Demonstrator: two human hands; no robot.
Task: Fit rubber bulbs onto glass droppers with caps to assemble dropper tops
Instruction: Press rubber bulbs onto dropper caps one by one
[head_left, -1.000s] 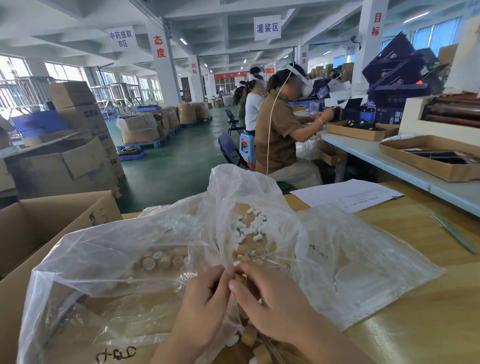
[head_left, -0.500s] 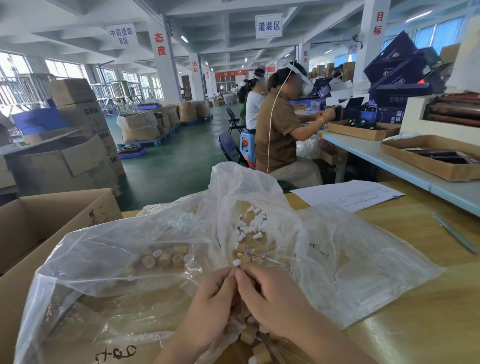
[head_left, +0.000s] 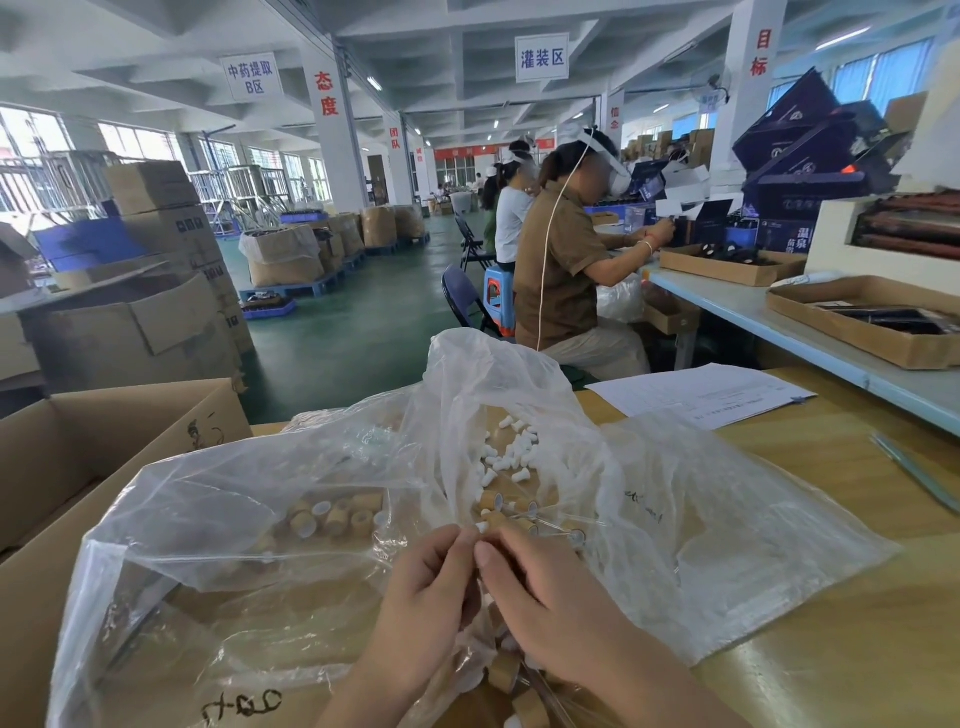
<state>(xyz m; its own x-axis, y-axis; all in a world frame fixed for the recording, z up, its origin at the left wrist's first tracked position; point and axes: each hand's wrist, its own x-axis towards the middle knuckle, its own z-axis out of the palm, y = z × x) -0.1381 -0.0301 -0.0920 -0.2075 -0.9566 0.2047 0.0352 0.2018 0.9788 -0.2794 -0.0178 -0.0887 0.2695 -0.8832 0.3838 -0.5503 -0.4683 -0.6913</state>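
My left hand (head_left: 427, 587) and my right hand (head_left: 540, 587) meet fingertip to fingertip over the clear plastic bag (head_left: 727, 545). Between their tips they pinch a small white rubber bulb (head_left: 481, 527); the rest of that piece is hidden by my fingers. Several loose white bulbs (head_left: 506, 457) lie in a heap just beyond my hands. Tan caps with glass droppers (head_left: 524, 519) lie in front of my fingertips. More tan caps (head_left: 337, 514) sit under the plastic to the left. Assembled tan tops (head_left: 511, 675) lie below my wrists.
An open cardboard box (head_left: 119, 431) stands at the left edge of the wooden table (head_left: 857, 649). A printed sheet (head_left: 701, 397) and a pen (head_left: 914, 470) lie at the right. Seated persons (head_left: 571, 260) work at the long bench ahead.
My hands stay together at the same spot, the fingertips working slightly on the small white piece. The view has shifted a little; nothing else moved.
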